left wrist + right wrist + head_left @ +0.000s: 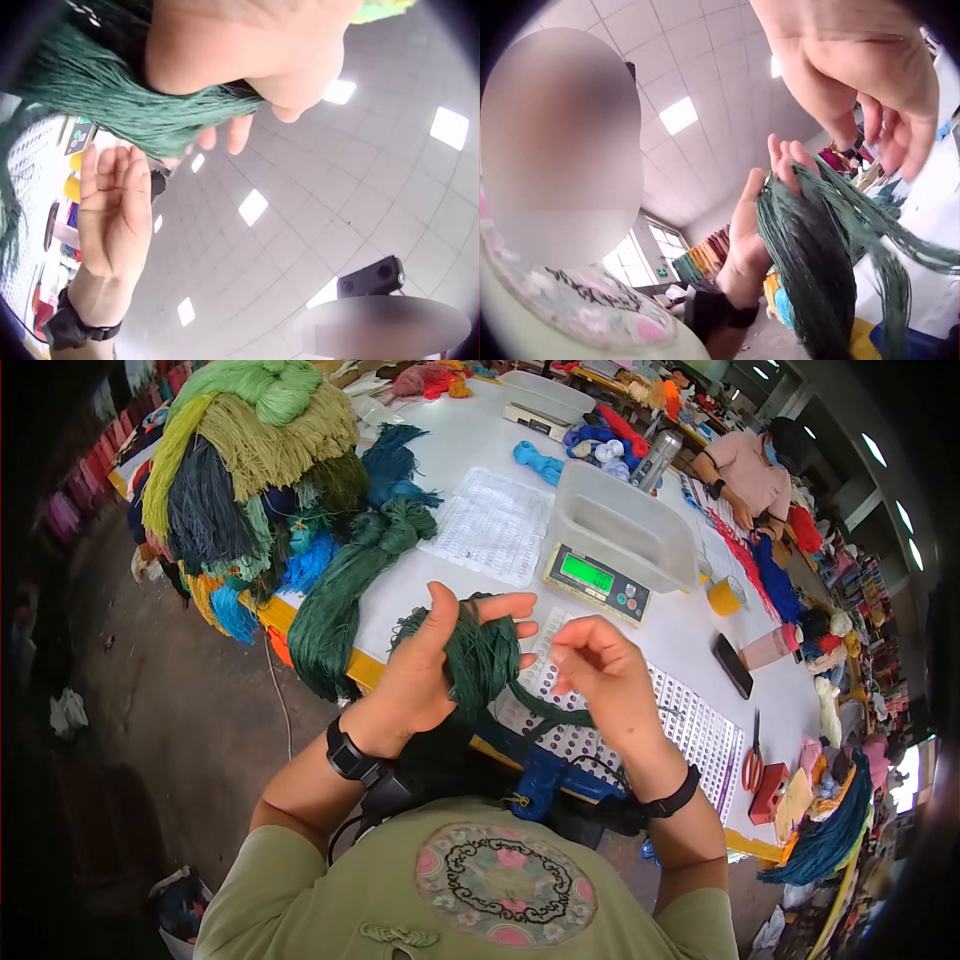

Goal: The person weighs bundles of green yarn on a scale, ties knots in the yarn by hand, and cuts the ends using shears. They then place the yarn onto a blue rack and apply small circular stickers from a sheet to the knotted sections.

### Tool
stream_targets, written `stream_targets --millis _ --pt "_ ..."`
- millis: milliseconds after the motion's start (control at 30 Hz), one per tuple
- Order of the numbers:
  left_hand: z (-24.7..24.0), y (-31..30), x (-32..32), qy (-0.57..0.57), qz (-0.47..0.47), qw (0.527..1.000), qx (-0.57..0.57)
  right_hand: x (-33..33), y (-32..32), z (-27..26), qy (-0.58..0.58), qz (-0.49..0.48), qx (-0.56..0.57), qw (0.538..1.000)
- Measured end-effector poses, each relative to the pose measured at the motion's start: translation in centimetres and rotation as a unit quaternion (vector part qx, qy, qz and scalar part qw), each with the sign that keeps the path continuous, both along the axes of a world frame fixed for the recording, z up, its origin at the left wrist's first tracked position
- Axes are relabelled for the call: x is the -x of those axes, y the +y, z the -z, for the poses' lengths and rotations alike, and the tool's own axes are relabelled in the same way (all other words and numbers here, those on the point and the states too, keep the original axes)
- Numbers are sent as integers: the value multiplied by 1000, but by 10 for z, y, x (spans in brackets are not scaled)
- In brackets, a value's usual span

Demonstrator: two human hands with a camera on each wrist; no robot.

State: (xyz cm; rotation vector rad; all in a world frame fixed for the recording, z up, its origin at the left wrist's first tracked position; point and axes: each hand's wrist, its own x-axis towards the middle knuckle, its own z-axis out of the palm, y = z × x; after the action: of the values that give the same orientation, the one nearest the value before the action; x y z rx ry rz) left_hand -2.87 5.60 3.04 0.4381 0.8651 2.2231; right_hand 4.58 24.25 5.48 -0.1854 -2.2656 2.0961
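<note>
A dark green yarn bundle [480, 660] hangs over my left hand [415, 675], whose thumb points up and whose fingers come round its far side. The left wrist view shows the yarn [127, 112] running under the left hand [247, 45]. Loosely bent and holding nothing visible, my right hand [610, 680] is just right of the bundle, above a trailing strand [550, 710]. In the right wrist view, the left hand [750, 225] has its fingers through the yarn [810, 262], with the right hand [862, 67] above and apart.
A heap of coloured skeins [250, 470] stands at the table's left. Ahead are a printed sheet [490, 525], a scale [598, 582] and a plastic tub [625, 525]. A holed card [690, 730] lies below the hands; phone [733, 665] and scissors [753, 760] are at right.
</note>
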Motion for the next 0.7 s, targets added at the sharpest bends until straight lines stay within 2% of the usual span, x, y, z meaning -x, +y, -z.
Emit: stream_targets --millis 33,100,133,233,300,367,533,600,633,700 --pt "1 3 -3 0 5 1000 1 -2 -7 -1 0 5 1 1000" --pt "3 8 -9 56 53 997 29 -5 -24 -1 41 -52 -107 992" --pt "5 12 -10 96 52 993 50 -4 -30 -2 57 -49 -107 991" --pt "5 16 -15 97 51 993 38 1 -28 11 55 -43 -125 990" --pt "4 12 -14 73 50 995 47 1 -22 14 60 -65 -98 991" --pt "4 7 -11 23 50 996 63 -2 -20 7 -33 -47 125 990" --pt "10 4 -6 -32 57 997 39 -5 -22 0 -62 6 163 985" --pt "14 7 -8 36 62 997 26 -4 -21 9 -47 2 154 987" --pt "12 8 -10 36 61 997 26 -4 -21 8 -47 2 155 987" --pt "6 11 -16 34 38 998 37 -2 -20 7 -50 -39 67 996"
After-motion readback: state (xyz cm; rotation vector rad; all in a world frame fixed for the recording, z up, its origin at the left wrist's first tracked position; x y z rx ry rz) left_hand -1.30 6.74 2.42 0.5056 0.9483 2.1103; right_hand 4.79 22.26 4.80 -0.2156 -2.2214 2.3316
